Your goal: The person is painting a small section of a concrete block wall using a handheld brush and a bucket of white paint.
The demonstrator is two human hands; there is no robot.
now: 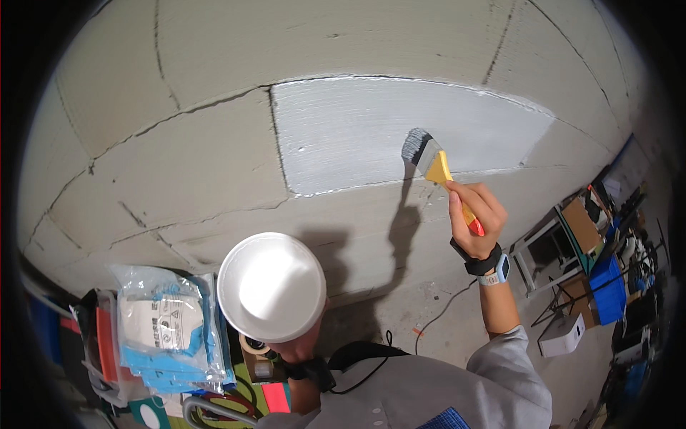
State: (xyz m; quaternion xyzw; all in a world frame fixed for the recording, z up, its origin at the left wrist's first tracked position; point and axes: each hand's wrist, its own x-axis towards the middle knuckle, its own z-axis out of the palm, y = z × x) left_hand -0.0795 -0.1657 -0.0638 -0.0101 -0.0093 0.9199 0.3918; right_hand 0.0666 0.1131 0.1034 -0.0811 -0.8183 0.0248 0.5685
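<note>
My right hand grips a flat paintbrush by its yellow handle with a red end. The dark bristles carry white paint and are at the white-painted block in the wall, its wet-looking surface streaked sideways. My left hand holds a round white tub from its near side, below the painted block. White paint seems to fill the tub, half lit and half in shadow. Most of the left fingers are hidden by the tub.
Grey blocks with cracked joints make up the wall. At lower left, clear plastic packages lie beside tape rolls and tools. Right of me, a cable runs over the floor near a white box, a blue bin and a metal frame.
</note>
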